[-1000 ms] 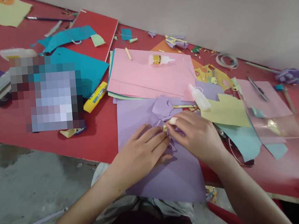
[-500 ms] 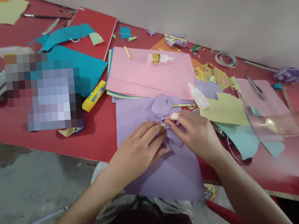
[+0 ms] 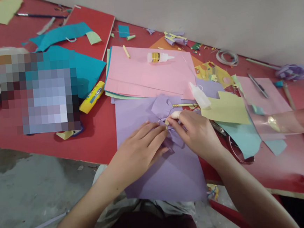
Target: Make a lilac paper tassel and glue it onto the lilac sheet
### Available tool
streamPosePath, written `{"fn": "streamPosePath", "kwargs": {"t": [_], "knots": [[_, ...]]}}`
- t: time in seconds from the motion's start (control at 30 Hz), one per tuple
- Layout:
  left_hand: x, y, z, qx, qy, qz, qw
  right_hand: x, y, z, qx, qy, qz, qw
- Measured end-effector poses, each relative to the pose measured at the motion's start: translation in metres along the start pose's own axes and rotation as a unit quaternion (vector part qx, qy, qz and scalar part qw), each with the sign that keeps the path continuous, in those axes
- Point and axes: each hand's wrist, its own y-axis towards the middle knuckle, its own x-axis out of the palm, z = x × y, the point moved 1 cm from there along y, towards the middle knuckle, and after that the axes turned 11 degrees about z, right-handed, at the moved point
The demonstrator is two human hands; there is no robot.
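My left hand (image 3: pixel 140 148) and my right hand (image 3: pixel 195 133) meet over a large lilac paper sheet (image 3: pixel 151 173) lying on the red table (image 3: pixel 99 142). Both hands pinch a small folded lilac paper piece (image 3: pixel 172 137) with a tiny yellow bit at its tip. A strip of tape wraps my right index finger. Just beyond the fingers lies a crumpled lilac paper petal (image 3: pixel 162 106). A thin yellow paper stick (image 3: pixel 184 105) lies beside it.
Two small glue bottles (image 3: pixel 199 95) (image 3: pixel 159 57) lie on and near a stack of pink paper (image 3: pixel 151 75). A yellow glue stick (image 3: pixel 92 97), teal sheets (image 3: pixel 87 68), yellow-green paper (image 3: pixel 228 109) and scraps are scattered around. Another person's forearm (image 3: pixel 300 120) reaches in at right.
My hands have stayed pinched on the lilac piece and have shifted slightly. The view has drifted a little, so the table's things sit somewhat lower-left to upper in frame.
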Motion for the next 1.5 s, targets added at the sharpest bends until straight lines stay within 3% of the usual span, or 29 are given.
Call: {"fn": "streamPosePath", "kwargs": {"t": [0.3,0.77,0.97,1.17,1.5], "knots": [[-0.001,0.003,-0.002,0.002,-0.006,0.008,1.000,0.000,0.001,-0.001,0.001,0.001,0.002,1.000],[-0.010,0.017,-0.015,0.026,-0.018,-0.053,0.998,0.003,0.000,0.001,-0.023,-0.023,0.026,0.999],[-0.012,0.026,-0.022,-0.006,-0.083,-0.080,0.993,0.003,-0.001,0.001,-0.022,-0.023,0.028,0.999],[-0.015,0.026,-0.026,-0.024,-0.076,-0.096,0.992,0.004,-0.001,0.000,-0.022,-0.027,0.029,0.999],[-0.019,0.040,-0.048,0.050,-0.061,-0.155,0.985,0.002,-0.001,-0.002,-0.068,-0.019,0.055,0.996]]}}
